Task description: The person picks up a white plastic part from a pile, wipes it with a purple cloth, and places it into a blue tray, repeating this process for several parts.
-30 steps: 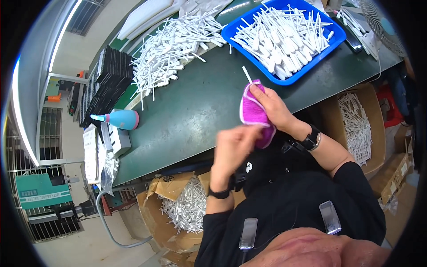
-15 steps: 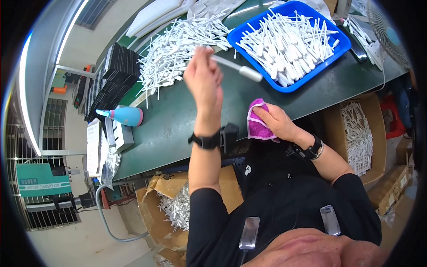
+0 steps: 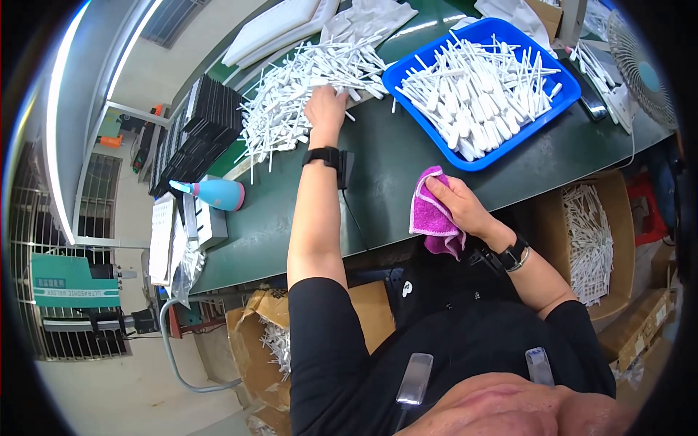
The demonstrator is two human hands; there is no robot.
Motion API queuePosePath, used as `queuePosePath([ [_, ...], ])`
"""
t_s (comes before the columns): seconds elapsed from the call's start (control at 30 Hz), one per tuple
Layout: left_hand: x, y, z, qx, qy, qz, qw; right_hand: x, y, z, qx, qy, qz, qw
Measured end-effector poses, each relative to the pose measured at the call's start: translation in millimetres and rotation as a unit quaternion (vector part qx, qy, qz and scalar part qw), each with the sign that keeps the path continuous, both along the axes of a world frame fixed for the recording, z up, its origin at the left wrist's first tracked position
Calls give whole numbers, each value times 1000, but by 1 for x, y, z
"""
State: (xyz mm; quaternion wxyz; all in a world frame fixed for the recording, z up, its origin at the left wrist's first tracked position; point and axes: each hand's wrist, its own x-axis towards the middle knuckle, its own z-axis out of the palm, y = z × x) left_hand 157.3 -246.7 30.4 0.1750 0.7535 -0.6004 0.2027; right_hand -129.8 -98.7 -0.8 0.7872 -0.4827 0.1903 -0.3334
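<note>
My left hand [image 3: 325, 110] reaches into a loose pile of white plastic sticks [image 3: 280, 109] with thicker ends, on the far left of the table. Its fingers curl downward, with the tips hidden among the sticks, so a grip cannot be made out. One short white end pokes out beside that hand. Close to my body, my right hand [image 3: 465, 207] is closed on a purple cloth [image 3: 434, 211] with a pale edge, which hangs in folds. Beyond it stands a blue tray [image 3: 476, 161] heaped with similar white sticks.
On the dark green table [image 3: 291, 236], a blue and pink spray bottle [image 3: 218, 194] lies beside stacked black trays [image 3: 200, 127]. A phone [image 3: 592, 109] and a fan [image 3: 640, 69] are at the right. Cardboard boxes [image 3: 624, 247] holding white sticks stand below the table.
My left hand has moved to the pile; the white stick it held out is no longer seen extending toward the tray. The purple cloth now hangs more unfolded from my right hand.
</note>
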Motion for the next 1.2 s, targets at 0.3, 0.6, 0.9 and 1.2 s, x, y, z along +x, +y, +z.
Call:
queuePosePath([
  [0.3,11,72,8,134,324,-58,935,-4,2,-4,14,4,-20,1000],
  [0.6,-25,173,-23,6,408,-126,904,3,7,-2,32,2,-57,998],
  [0.9,-54,207,-1,57,512,-69,854,2,9,-3,48,4,-66,997],
  [1.2,-87,228,-1,-35,788,-126,601,5,12,3,69,-7,-94,993],
])
